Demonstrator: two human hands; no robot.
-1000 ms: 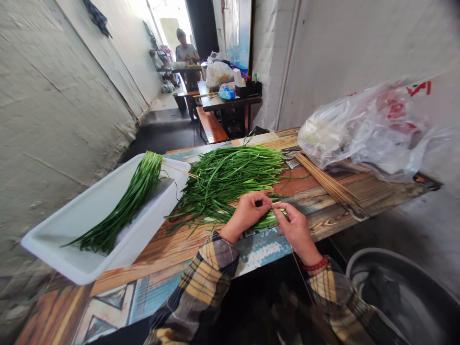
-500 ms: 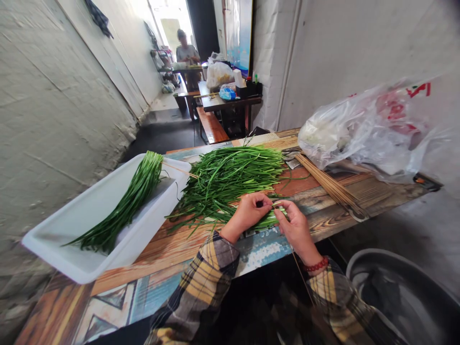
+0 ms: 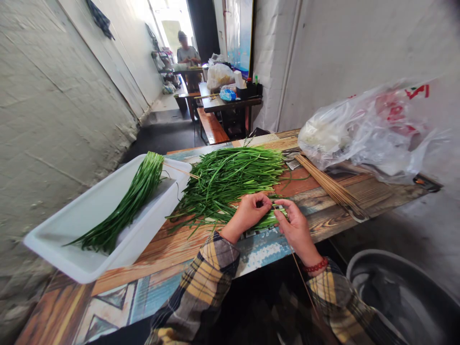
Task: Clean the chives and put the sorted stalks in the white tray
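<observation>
My left hand (image 3: 247, 212) and my right hand (image 3: 295, 226) are both closed on a small bunch of green chives (image 3: 270, 219) at the near edge of the wooden table (image 3: 172, 249). A thin bamboo skewer (image 3: 304, 280) runs from my right hand down toward me. Behind my hands lies a big loose pile of chives (image 3: 230, 177). A skewered bundle of chives (image 3: 124, 208) lies in a white plastic tray (image 3: 77, 218) at the left.
A heap of bamboo skewers (image 3: 332, 187) and a clear plastic bag (image 3: 373, 132) lie at the right of the table. A large metal basin (image 3: 402, 297) stands low at the right. Further back are more tables (image 3: 230, 100) and a seated person (image 3: 187, 50).
</observation>
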